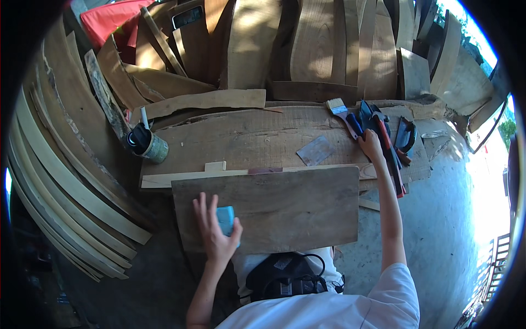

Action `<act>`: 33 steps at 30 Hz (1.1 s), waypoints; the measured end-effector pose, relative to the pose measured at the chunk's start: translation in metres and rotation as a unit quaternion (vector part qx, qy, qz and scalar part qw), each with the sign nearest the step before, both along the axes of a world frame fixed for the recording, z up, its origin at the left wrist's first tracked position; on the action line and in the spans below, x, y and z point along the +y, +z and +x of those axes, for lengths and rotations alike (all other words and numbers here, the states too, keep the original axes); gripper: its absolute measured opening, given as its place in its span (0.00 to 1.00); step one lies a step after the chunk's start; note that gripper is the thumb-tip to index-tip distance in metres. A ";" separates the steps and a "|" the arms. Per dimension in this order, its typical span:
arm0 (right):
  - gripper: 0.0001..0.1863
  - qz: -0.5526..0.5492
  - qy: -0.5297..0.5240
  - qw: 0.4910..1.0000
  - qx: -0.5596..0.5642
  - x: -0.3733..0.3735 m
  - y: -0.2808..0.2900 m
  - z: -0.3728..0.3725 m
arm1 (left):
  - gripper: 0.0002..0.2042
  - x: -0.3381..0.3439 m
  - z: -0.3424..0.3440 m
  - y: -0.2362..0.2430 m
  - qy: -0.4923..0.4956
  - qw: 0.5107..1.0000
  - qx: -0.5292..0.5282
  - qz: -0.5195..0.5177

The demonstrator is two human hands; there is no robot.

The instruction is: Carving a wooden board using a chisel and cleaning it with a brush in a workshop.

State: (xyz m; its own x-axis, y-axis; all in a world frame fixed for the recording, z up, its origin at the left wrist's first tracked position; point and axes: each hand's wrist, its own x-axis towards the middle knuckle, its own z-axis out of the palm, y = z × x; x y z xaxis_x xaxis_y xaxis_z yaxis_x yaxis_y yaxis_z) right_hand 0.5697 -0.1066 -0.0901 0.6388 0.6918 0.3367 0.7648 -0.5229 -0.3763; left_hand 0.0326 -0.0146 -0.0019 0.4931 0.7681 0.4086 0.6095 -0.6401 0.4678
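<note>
My left hand [215, 230] has its fingers spread on a dark wooden board [296, 208] that lies across the near edge of the bench. A teal block [224, 218] is partly behind that hand, beside the thumb. My right hand [370, 140] reaches to the bench's right, its fingers closed on a tool in a pile of blue and red handled tools [392, 153]; exactly which is unclear. A paintbrush [337, 108] lies just beyond it, and a small thin grey sheet [315, 150] lies to its left.
The rough wooden bench [208, 142] carries a pot of tools [153, 148] at left and a pale strip [159, 181] behind the board. Long planks [76, 175] curve along the left; wood pieces [312, 44] and red material [109, 19] stand behind. Concrete floor [438, 230] shows at right.
</note>
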 end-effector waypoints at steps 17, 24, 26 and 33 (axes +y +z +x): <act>0.10 -0.281 0.013 0.935 -0.216 0.041 -0.032 0.020 | 0.36 -0.016 0.043 0.008 -0.183 0.983 0.000 -0.012; 0.12 -0.107 -0.113 0.987 0.038 0.066 0.026 -0.048 | 0.29 0.029 -0.093 -0.002 0.103 0.987 -0.121 -0.009; 0.13 -0.149 -0.058 0.987 0.012 0.060 0.033 -0.051 | 0.29 0.027 -0.094 -0.004 0.107 0.987 -0.116 0.000; 0.11 0.017 0.000 1.000 0.025 0.011 0.066 -0.068 | 0.25 0.036 -0.009 0.013 0.010 0.996 -0.085 0.020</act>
